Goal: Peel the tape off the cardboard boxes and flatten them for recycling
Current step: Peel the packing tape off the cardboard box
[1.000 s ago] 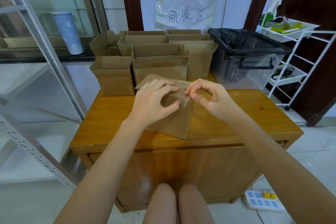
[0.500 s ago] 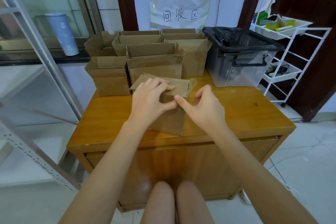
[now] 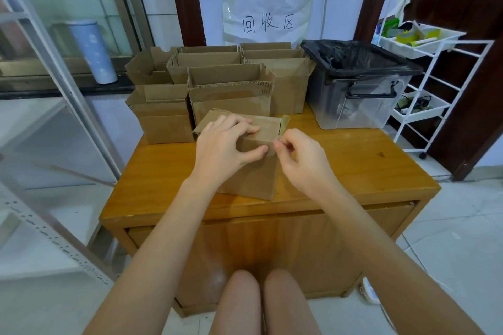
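Open, empty boxes (image 3: 231, 90) stacked behind the near box (image 3: 253, 171); left hand (image 3: 226, 149) grips its top, right hand (image 3: 302, 160) pinches tape (image 3: 283, 128) at its corner.

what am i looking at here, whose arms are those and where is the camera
The camera sits on a person's head, looking forward and down, so the arms and knees are their own. No robot is involved. On the wooden table stands a small cardboard box. The left hand grips its top to steady it, while the right hand pinches what looks like clear tape at its corner. Behind it stand more opened boxes, and a clear bin with a black liner.
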The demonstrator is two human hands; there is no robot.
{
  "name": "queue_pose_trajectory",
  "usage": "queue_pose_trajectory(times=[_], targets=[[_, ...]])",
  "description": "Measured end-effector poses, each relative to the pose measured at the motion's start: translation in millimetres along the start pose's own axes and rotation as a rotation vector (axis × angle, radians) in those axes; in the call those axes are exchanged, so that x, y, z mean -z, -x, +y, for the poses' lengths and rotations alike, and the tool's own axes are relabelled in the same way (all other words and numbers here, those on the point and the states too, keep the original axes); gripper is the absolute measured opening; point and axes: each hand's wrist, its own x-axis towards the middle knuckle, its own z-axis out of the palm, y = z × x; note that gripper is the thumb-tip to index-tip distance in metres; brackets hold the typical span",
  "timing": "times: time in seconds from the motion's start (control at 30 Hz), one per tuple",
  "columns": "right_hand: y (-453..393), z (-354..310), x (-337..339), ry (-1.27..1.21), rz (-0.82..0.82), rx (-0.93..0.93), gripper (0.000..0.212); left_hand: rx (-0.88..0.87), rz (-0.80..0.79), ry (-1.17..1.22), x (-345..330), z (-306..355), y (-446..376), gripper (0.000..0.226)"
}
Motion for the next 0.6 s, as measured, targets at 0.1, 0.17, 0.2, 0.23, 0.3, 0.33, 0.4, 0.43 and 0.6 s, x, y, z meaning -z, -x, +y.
queue_pose_trajectory(times=[0.1, 0.17, 0.2, 0.23, 0.3, 0.33, 0.4, 0.43, 0.6], targets=[[4, 6, 0, -0.076, 0.009, 0.061, 0.022, -0.009, 0.003, -0.003, 0, -2, 0, 0.052], [4, 10, 0, -0.101, 0.011, 0.055, 0.021, -0.007, -0.002, 0.004, 1, -2, 0, 0.053], [3, 12, 2, -0.131, -0.005, 0.042, 0.021, -0.004, -0.008, 0.006, 1, -2, -1, 0.053], [3, 15, 4, -0.167, -0.033, 0.025, 0.02, -0.003, -0.012, 0.006, 2, -2, -1, 0.053], [2, 20, 10, -0.257, -0.108, -0.024, 0.019, -0.005, -0.013, 0.005, 2, -2, -2, 0.054], [1, 22, 14, -0.313, -0.146, -0.053, 0.018, -0.006, -0.01, 0.006, 2, -2, -1, 0.054], [0, 25, 19, -0.409, -0.203, -0.097, 0.017, -0.009, 0.0, 0.006, 2, -1, 0, 0.053], [-1, 27, 20, -0.454, -0.218, -0.119, 0.018, -0.007, 0.0, 0.004, 2, 0, 0, 0.054], [0, 37, 19, -0.702, -0.207, -0.252, 0.02, 0.011, -0.032, 0.006, 4, 2, -1, 0.057]])
